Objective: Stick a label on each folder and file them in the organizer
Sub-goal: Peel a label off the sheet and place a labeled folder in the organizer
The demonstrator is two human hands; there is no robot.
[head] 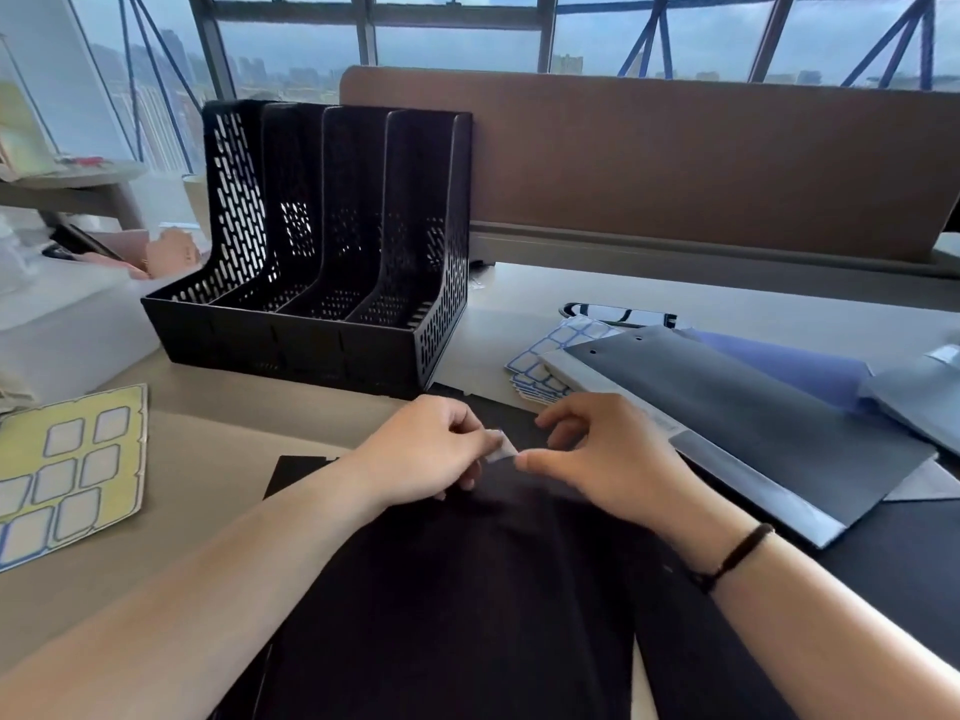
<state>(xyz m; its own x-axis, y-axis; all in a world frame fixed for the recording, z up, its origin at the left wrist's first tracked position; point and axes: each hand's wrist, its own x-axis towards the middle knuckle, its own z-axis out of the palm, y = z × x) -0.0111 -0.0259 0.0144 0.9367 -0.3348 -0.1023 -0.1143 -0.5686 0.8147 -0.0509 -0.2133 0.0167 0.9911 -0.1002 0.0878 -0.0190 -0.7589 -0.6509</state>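
The label (501, 445), a small white sticker, sits at the centre of the frame, pinched between the curled fingers of the left hand (431, 449) and met by the thumb and forefinger of the right hand (602, 454), just above the black folder (441, 589) that lies flat on the surface (218, 439) at 6 o'clock. It appears not yet pressed down, so the first sticking step looks to be in progress.

At 3 o'clock a grey folder (727, 413) rests atop a loose stack, with a blue folder (789, 366) showing beneath it; no label can be seen on either. A pile of blue-bordered label sheets (545, 361) lies beside them at 2 o'clock, and a yellow backing sheet (72, 475) with several labels left on it lies at 9 o'clock.

The black mesh organizer (322, 241) stands at 11 o'clock, well apart from the hands. Its four upright compartments hold nothing that can be seen, which suggests no folder has been filed and most of the job remains: labelling each folder, then slotting them in.
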